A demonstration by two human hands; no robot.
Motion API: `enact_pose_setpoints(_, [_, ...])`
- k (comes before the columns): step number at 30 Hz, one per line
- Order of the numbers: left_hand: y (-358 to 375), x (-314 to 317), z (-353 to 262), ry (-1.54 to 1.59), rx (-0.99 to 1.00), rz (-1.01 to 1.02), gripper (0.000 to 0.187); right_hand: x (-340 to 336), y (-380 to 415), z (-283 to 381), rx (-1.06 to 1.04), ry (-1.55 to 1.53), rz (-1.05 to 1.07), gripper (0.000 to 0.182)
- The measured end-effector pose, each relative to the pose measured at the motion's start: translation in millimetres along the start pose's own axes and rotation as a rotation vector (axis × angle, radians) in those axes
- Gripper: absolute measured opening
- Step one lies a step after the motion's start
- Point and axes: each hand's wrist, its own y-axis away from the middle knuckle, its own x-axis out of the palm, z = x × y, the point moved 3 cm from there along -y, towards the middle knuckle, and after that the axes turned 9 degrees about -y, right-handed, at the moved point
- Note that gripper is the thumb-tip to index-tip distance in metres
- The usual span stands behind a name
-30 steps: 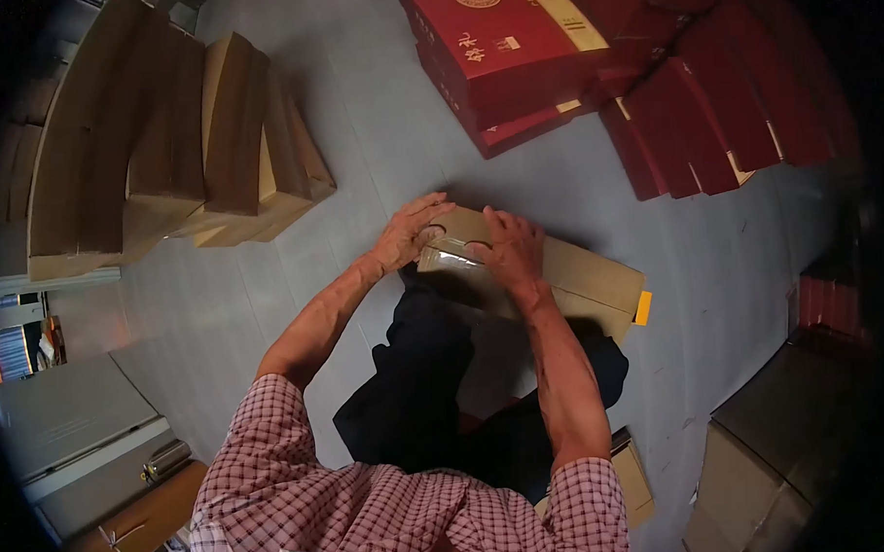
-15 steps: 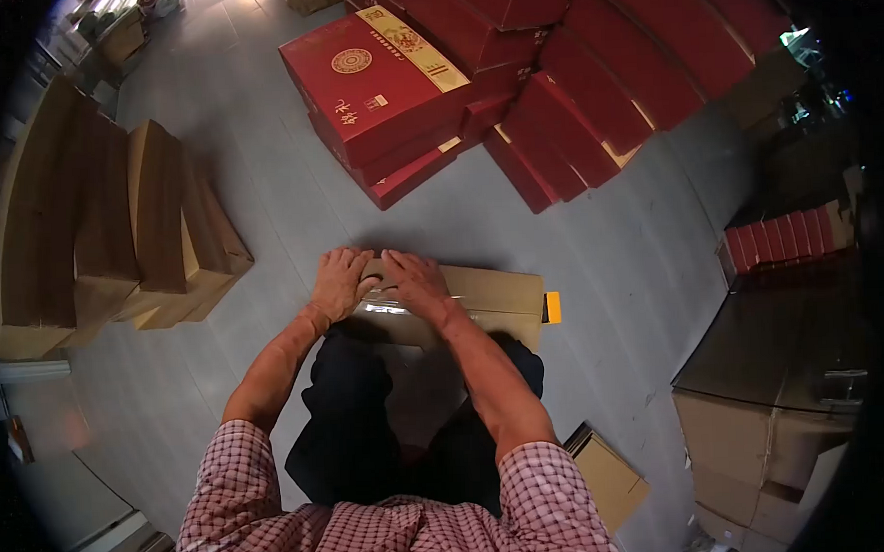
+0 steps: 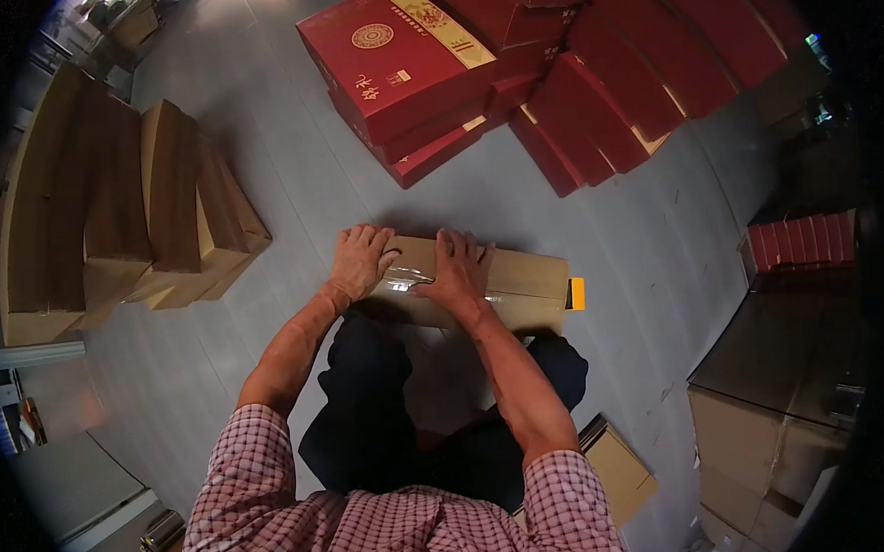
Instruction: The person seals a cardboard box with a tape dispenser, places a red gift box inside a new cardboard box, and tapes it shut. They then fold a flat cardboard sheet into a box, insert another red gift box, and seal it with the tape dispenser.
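Note:
A closed brown cardboard box point(image 3: 525, 283) lies across in front of my knees, with shiny clear tape point(image 3: 404, 279) on its top near the left end. My left hand point(image 3: 361, 262) rests over the box's left end, fingers extended over the far edge. My right hand point(image 3: 461, 270) lies flat on the top around the middle, its fingers spread and pointing away from me. Between the two hands a stretch of taped cardboard shows. An orange and black piece point(image 3: 576, 294) sticks out beyond the box's right end.
Red printed gift boxes point(image 3: 395, 59) are stacked ahead, continuing to the right. Brown cartons point(image 3: 118, 209) stand at the left. A large carton point(image 3: 740, 441) is at the lower right, near red packs point(image 3: 803, 241). Flat cardboard point(image 3: 619, 474) lies by my right knee.
My right hand has slid rightward along the box, away from my left hand, and its fingers are more spread. The whole view has shifted slightly. My left hand remains at the left end.

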Motion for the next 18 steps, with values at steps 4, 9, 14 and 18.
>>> enact_pose_setpoints(4, [-1.3, 0.4, 0.0, -0.037, 0.031, -0.088, 0.041, -32.8, 5.2, -31.8, 0.097, 0.015, 0.137, 0.118])
enact_pose_setpoints(9, [-1.6, 3.5, -0.1, -0.051, 0.023, -0.068, 0.039, -78.7, 23.5, -92.9, 0.275, 0.129, 0.254, 0.118])
enact_pose_setpoints(14, [-3.0, 1.1, -4.4, -0.063, 0.032, -0.007, 0.045, -104.2, 45.9, -156.2, 0.353, 0.035, 0.228, 0.118])
enact_pose_setpoints(18, [-10.9, 0.3, -14.0, -0.23, 0.061, 0.104, 0.058, -97.6, 49.7, -165.9, 0.306, -0.068, 0.152, 0.11])
